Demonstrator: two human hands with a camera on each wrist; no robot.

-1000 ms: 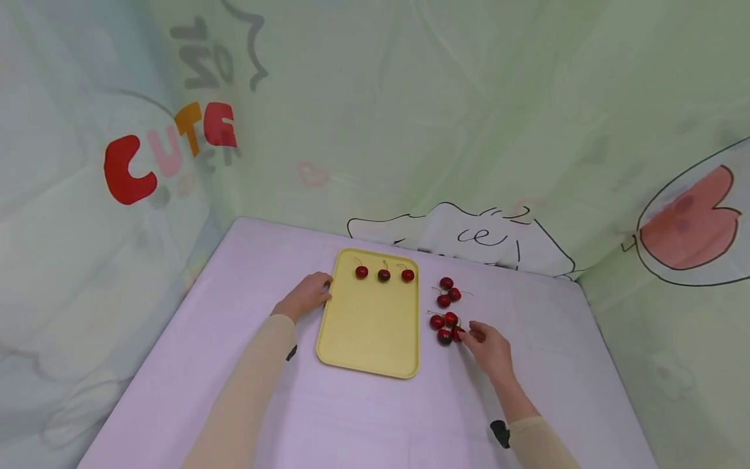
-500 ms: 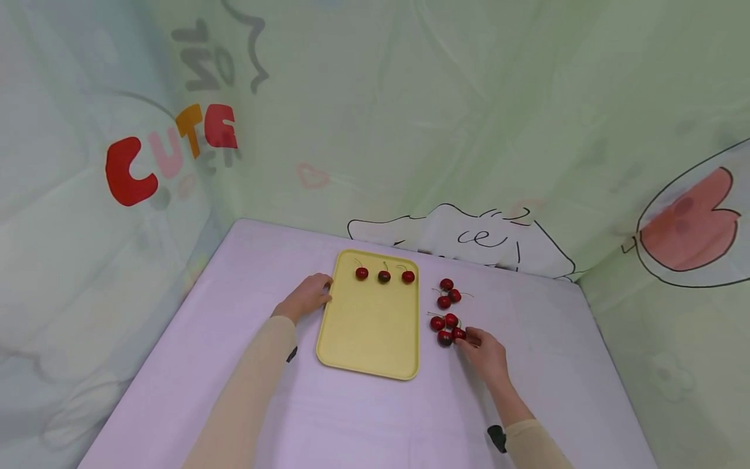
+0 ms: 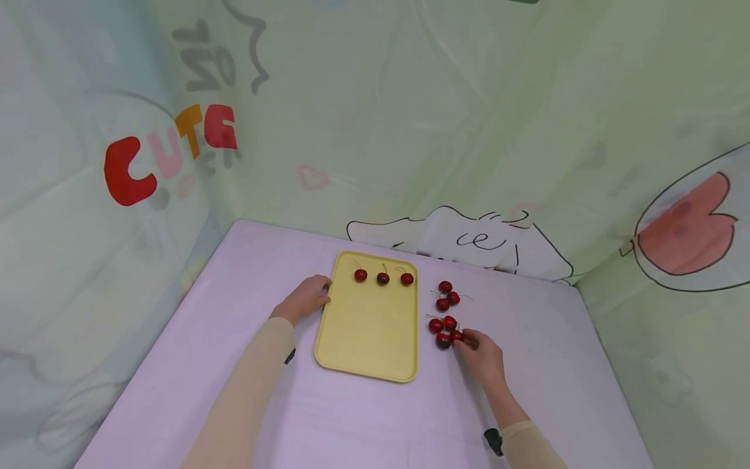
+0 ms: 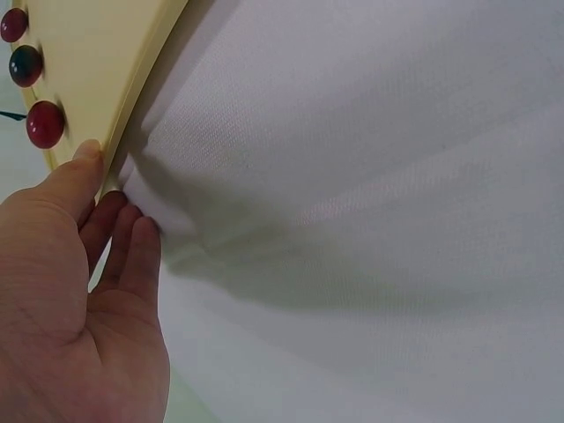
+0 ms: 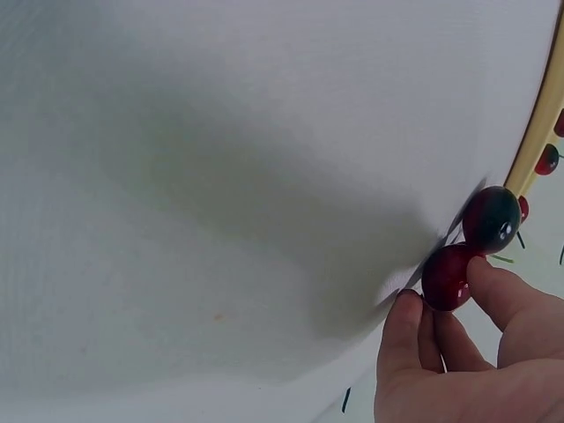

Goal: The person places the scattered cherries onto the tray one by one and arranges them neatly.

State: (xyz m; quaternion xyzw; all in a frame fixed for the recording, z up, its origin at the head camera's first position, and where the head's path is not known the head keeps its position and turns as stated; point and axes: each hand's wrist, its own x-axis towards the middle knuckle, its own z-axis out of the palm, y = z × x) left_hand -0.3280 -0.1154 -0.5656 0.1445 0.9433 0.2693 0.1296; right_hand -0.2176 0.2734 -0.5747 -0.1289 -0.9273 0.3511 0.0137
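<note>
My left hand (image 3: 301, 298) holds the left rim of a yellow tray (image 3: 369, 326); in the left wrist view the thumb (image 4: 81, 176) lies on the rim, with the fingers curled at its outer side. Three dark red cherries with stems, one of them a darker cherry (image 3: 383, 278), stand in a row at the tray's far end. Right of the tray, my right hand (image 3: 482, 354) pinches a cherry (image 5: 447, 277) between thumb and fingers. That cherry is at the near cluster's right side, right beside a darker cherry (image 5: 492, 219).
Two more cherries of the near cluster, one a red cherry (image 3: 435, 326), lie by the tray's right edge. Farther back sits a group of three, including a cherry (image 3: 453, 298). A lilac cloth (image 3: 351, 417) covers the table, and printed curtains (image 3: 410, 130) enclose its back and sides.
My right hand has shifted slightly left, and its fingers have closed round the cherry at the cluster's right side. The left hand stays at the tray's rim.
</note>
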